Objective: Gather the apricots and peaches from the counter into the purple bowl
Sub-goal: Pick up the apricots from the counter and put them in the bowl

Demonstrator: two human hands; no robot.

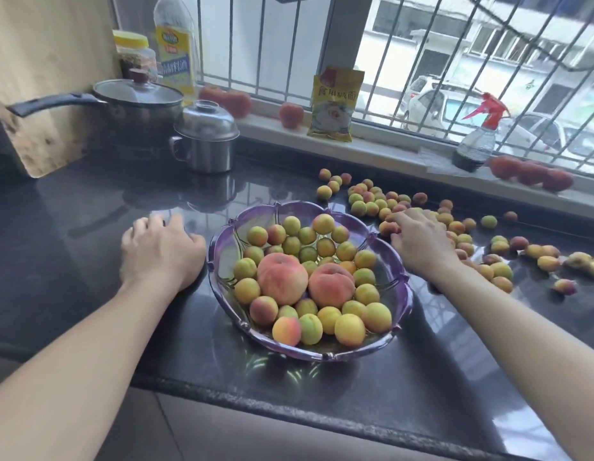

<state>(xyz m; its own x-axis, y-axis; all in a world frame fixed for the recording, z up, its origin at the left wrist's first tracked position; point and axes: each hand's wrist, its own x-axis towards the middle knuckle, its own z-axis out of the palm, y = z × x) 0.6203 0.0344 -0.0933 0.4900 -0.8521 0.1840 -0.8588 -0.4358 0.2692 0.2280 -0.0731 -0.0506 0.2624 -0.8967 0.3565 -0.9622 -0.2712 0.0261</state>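
Note:
The purple bowl [219, 247] sits mid-counter, holding two big peaches [282, 277] and many small apricots [349, 329]. More apricots [365, 207] lie scattered on the dark counter to the right of the bowl and behind it. My right hand [422, 237] is palm-down over this scatter, just right of the bowl's rim. Its thumb and forefinger close round one apricot [387, 228]. My left hand [159, 251] rests on the counter left of the bowl, fingers loosely curled, holding nothing.
A lidded saucepan [132, 101] and a steel lidded mug [206, 138] stand at the back left, beside a wooden board [46, 78]. The windowsill holds tomatoes [290, 115], a yellow packet [335, 104], bottles and a spray bottle [475, 141]. The counter's front edge [289, 404] runs below the bowl.

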